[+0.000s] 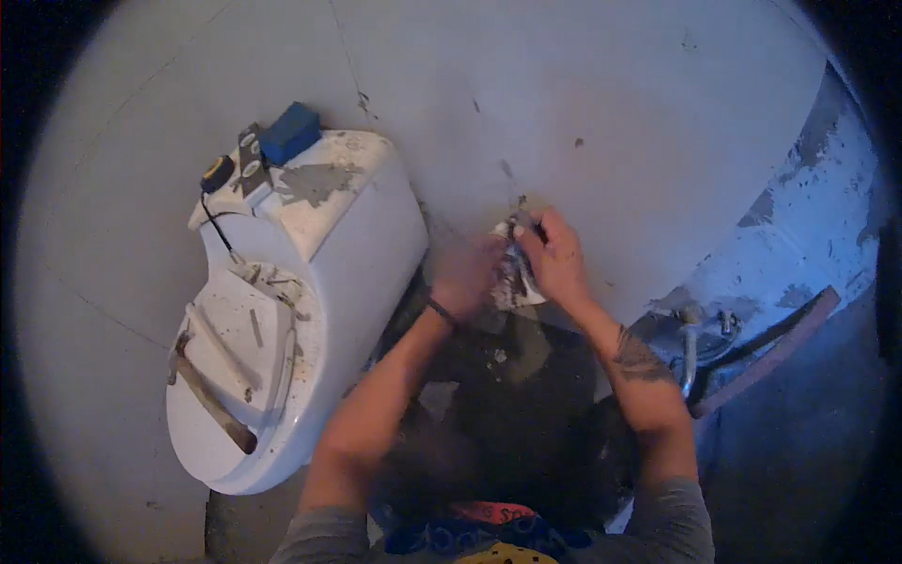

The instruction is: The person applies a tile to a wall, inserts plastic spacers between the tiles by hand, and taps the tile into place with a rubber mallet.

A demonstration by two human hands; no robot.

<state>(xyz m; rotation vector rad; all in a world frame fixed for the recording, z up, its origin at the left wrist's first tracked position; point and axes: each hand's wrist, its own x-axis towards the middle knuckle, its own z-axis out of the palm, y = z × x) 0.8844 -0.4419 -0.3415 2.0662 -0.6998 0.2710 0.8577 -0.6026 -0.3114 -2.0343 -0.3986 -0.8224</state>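
My left hand [467, 277] is blurred by motion, with a dark band at its wrist. Its fingers reach toward a small whitish piece with dark markings [528, 288], which may be cloth or a packet. Close on the other side is my right hand [556, 256], its thumb and fingers pinched together at the upper end of that piece. Whatever sits between those fingertips is too small to make out. Both hands are in front of the pale wall [583, 160], near a dark mark on it.
To the left stands a white toilet [371, 230]. On its tank top lie a blue block [290, 133], a tape measure [217, 175] and a grey level-like tool [252, 164]. A hammer [218, 406] rests on the lid. Pipe fittings [691, 343] and a reddish bar [770, 354] are at right.
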